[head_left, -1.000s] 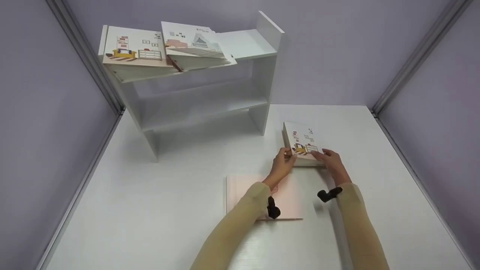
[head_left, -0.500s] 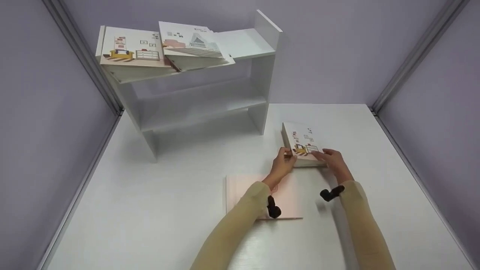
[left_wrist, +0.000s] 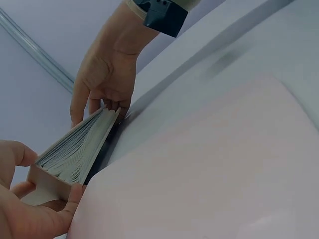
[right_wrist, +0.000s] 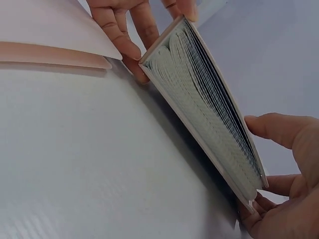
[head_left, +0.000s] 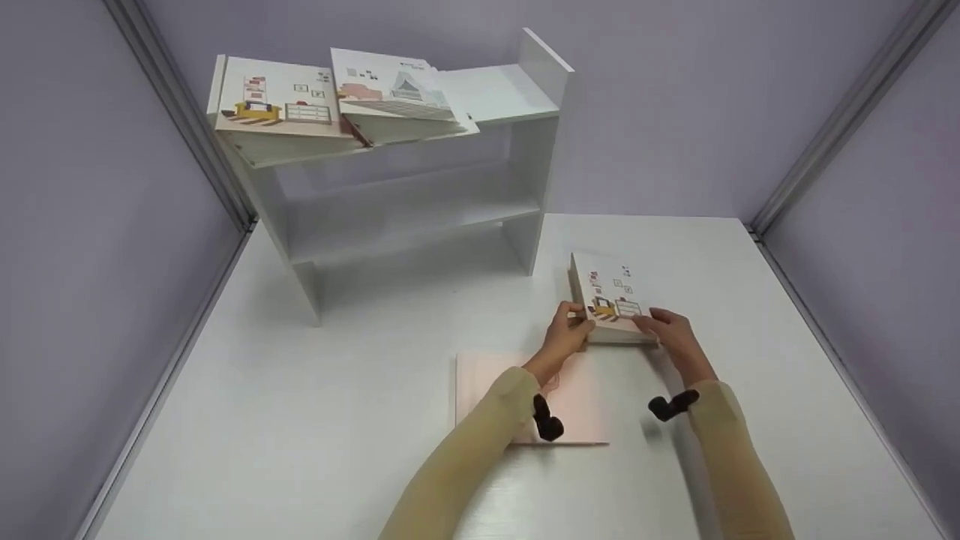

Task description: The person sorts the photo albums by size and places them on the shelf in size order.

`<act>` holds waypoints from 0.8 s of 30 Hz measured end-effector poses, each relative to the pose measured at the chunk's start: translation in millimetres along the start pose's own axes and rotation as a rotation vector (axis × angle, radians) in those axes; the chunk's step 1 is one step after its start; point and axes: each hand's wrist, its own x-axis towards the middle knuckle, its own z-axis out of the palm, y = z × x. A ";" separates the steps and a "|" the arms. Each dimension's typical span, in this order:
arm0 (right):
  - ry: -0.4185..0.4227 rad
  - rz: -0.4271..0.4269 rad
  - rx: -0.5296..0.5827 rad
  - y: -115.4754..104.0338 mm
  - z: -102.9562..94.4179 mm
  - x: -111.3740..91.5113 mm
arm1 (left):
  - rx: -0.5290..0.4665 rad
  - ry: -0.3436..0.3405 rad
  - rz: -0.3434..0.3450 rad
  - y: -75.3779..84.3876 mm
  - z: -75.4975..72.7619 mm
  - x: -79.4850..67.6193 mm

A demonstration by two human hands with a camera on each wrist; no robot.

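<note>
A thick hardcover book (head_left: 615, 289) with a room drawing on its white cover lies between both hands on the right half of the table. At its spine, my left hand (head_left: 561, 336) grips the near left corner, thumb on the cover and fingers lower down. My right hand (head_left: 679, 337) pinches the opposite near corner, its thumb on top and other fingers underneath. In the right wrist view the book (right_wrist: 199, 109) shows its fanned page edges, pale and dark. A pale pink book (head_left: 585, 412) lies flat nearer the body, partly covered by the left sleeve.
A white shelf unit (head_left: 547, 150) stands at the back left. Two illustrated books, one with a yellow sofa (head_left: 277, 97) and one with a pink sofa (head_left: 397, 82), lie on its top. Purple-grey walls (head_left: 645, 112) enclose the white table (head_left: 337, 420).
The head view has shifted slightly. My right hand and the book's near edge have come a little toward the body; both hands keep their hold.
</note>
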 end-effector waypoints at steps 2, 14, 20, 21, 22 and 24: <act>-0.007 -0.008 0.009 2.5 0.8 0.4 | -0.021 0.001 -0.005 -0.4 -2.3 -1.0; -0.014 -0.046 0.077 3.2 11.1 -3.1 | -0.032 0.013 0.015 1.0 -11.4 -3.3; 0.007 -0.086 0.117 1.5 14.8 -5.2 | -0.029 0.009 0.048 2.8 -16.8 -2.6; 0.015 -0.090 0.126 0.8 15.3 -5.3 | -0.029 0.007 0.050 3.3 -17.7 -2.6; 0.020 -0.100 0.127 0.3 15.8 -5.3 | -0.032 0.003 0.051 3.8 -18.6 -2.9; 0.033 -0.119 0.128 -1.0 16.7 -5.4 | -0.026 -0.002 0.057 4.8 -20.6 -3.4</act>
